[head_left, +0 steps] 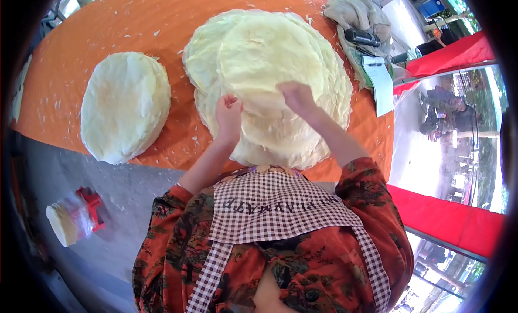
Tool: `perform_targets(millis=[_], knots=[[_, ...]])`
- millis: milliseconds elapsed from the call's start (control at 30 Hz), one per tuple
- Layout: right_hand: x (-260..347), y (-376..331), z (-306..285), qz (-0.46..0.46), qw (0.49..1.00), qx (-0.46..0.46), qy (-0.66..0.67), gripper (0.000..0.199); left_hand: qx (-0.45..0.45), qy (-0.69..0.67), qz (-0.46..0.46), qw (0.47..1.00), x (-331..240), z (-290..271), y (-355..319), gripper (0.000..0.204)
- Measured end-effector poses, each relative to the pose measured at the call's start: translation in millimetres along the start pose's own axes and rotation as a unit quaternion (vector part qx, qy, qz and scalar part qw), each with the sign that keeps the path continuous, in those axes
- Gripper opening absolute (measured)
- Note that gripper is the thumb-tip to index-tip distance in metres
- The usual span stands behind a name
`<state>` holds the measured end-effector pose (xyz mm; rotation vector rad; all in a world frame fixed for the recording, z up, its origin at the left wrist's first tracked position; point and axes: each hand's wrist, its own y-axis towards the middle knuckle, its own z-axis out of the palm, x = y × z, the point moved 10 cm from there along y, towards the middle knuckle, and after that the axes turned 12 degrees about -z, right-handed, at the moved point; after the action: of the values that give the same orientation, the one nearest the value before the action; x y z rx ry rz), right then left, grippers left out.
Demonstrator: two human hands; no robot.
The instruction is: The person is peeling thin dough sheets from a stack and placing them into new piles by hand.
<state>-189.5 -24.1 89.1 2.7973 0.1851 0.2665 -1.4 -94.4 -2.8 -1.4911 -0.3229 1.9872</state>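
A wide pile of pale, thin round dough sheets [334,92] lies in front of me, its layers fanned out unevenly. One smaller round sheet [270,51] rests on top. At the near left edge of that sheet, my left hand [229,116] is closed in a pinch with its fingertips curled up. My right hand [298,99] is closed over the near right edge, slightly blurred. Whatever the fingers of either hand grip is too small or hidden to tell. To the left sits a neat, thick stack of round sheets [124,105], apart from both hands.
Crumbs dot the orange tablecloth [178,127]. At the right edge lie a bunched cloth [359,13], a black cylinder [362,38] and a white paper pad [379,89] with a pen. On the grey floor stands a red stool [93,208] beside a plastic-wrapped pale stack [63,224].
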Motion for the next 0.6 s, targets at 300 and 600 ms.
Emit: perform_targets(millis=[300,600], knots=[[-170,171,-149,-0.048,0.981,0.103,-0.156,0.024,0.089,0.581,0.396,0.705,-6,76,-43,0.026],[-107,209,-313,-0.001,0.976,-0.165,-0.143,0.021,-0.026,0.476,0.31,0.823,-11,38,-11,0.032]])
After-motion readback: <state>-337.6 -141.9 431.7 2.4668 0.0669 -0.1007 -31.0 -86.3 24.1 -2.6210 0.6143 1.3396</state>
